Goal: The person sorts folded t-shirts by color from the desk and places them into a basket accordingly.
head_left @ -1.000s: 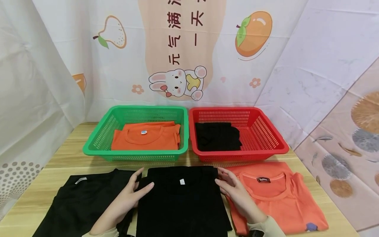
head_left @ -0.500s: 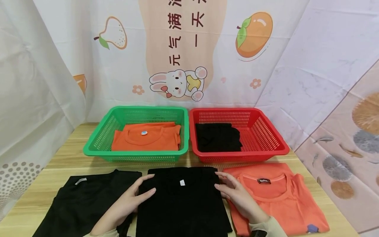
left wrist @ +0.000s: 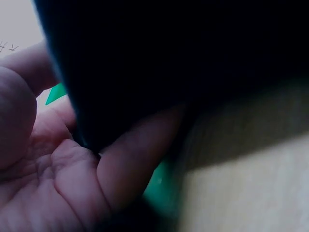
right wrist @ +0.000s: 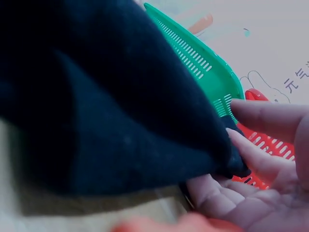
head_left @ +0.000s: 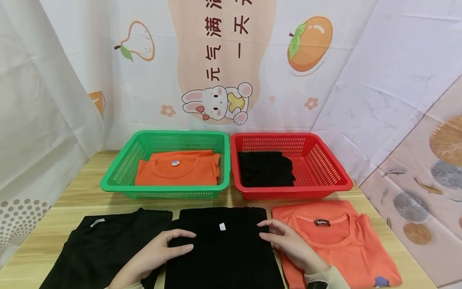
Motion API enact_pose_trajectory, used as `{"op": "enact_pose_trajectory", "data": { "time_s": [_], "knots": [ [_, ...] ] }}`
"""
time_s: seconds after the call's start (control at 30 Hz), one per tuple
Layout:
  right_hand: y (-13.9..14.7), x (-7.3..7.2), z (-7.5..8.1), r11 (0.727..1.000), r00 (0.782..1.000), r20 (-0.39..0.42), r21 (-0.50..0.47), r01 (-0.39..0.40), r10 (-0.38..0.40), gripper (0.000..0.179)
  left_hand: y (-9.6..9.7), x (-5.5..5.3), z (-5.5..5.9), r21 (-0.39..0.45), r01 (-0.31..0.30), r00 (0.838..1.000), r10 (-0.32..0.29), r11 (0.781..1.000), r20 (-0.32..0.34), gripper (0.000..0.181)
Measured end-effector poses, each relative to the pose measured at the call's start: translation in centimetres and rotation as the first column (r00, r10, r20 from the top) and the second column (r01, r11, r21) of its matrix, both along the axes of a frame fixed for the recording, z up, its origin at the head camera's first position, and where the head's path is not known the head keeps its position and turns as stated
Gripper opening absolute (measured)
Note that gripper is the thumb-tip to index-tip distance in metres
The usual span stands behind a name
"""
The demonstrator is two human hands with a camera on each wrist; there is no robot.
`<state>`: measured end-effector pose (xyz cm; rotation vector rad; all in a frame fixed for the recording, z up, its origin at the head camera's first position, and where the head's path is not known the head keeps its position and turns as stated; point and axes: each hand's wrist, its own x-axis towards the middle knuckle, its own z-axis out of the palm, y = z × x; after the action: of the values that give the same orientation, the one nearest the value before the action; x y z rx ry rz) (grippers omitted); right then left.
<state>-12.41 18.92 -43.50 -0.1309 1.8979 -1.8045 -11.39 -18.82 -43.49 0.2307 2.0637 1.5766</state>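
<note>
A folded black T-shirt point(head_left: 223, 257) with a small white neck label lies in the front middle in the head view. My left hand point(head_left: 161, 249) grips its left side, the index finger and thumb showing over the cloth. In the left wrist view, other fingers point(left wrist: 137, 154) pass beneath the dark fabric. My right hand point(head_left: 290, 244) holds the opposite side; the right wrist view has its fingers point(right wrist: 207, 193) under the cloth's edge, with the table showing below the fabric. The lower fingers of both hands are hidden in the head view.
Another black garment point(head_left: 108, 249) lies left, and a folded coral T-shirt point(head_left: 335, 257) lies right. Behind stand a green basket point(head_left: 166, 188) holding orange shirts point(head_left: 177, 172) and a red basket point(head_left: 294, 188) holding black clothing point(head_left: 265, 168). A printed curtain point(head_left: 144, 92) hangs behind them.
Both hands have moved slightly inward over the black T-shirt's sides and a little toward the person. The shirt's top edge has shifted slightly nearer. The baskets and other shirts stay in place.
</note>
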Motion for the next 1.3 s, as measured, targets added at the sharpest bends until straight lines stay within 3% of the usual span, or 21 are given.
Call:
{"op": "enact_pose_trajectory", "data": {
  "time_s": [0.13, 0.23, 0.37, 0.53, 0.73, 0.9, 1.13, 1.3],
  "knots": [
    [0.2, 0.0, 0.0, 0.997, 0.997, -0.049, 0.057, -0.049, 0.051, 0.046, 0.0, 0.1, 0.2, -0.047, 0.015, 0.999, -0.016, 0.999, -0.028, 0.043],
    [0.2, 0.0, 0.0, 0.990, 0.988, -0.096, 0.079, -0.113, 0.120, 0.049, 0.0, 0.1, 0.2, -0.027, 0.026, 0.999, -0.026, 0.999, -0.025, 0.049],
    [0.1, -0.1, -0.4, 0.977, 0.969, -0.127, 0.009, -0.213, 0.212, 0.055, -0.2, 0.2, 0.1, 0.032, 0.052, 0.999, -0.052, 0.998, -0.009, 0.061],
    [0.0, -0.2, -0.7, 0.958, 0.950, -0.141, -0.026, -0.286, 0.280, 0.073, -0.3, 0.2, 0.2, 0.001, 0.083, 0.995, -0.083, 0.997, -0.054, 0.067],
    [-0.2, -0.1, -0.7, 0.962, 0.949, -0.157, 0.019, -0.273, 0.273, 0.076, -0.2, 0.3, 0.7, 0.041, 0.103, 0.992, -0.100, 0.994, -0.070, 0.067],
    [-0.3, 0.0, -0.2, 0.965, 0.945, -0.200, 0.003, -0.263, 0.259, 0.076, -0.1, 0.6, 1.8, 0.053, 0.111, 0.990, -0.105, 0.992, -0.098, 0.069],
    [0.3, 0.6, 2.1, 0.968, 0.931, -0.264, 0.057, -0.244, 0.250, 0.077, 0.1, 1.4, 4.2, -0.077, 0.055, 0.980, -0.068, 0.996, -0.185, 0.065],
    [0.8, 1.2, 4.0, 0.968, 0.921, -0.300, 0.094, -0.231, 0.249, 0.076, 0.6, 2.4, 5.8, -0.153, 0.012, 0.963, -0.053, 0.988, -0.263, 0.062]
  ]
}}
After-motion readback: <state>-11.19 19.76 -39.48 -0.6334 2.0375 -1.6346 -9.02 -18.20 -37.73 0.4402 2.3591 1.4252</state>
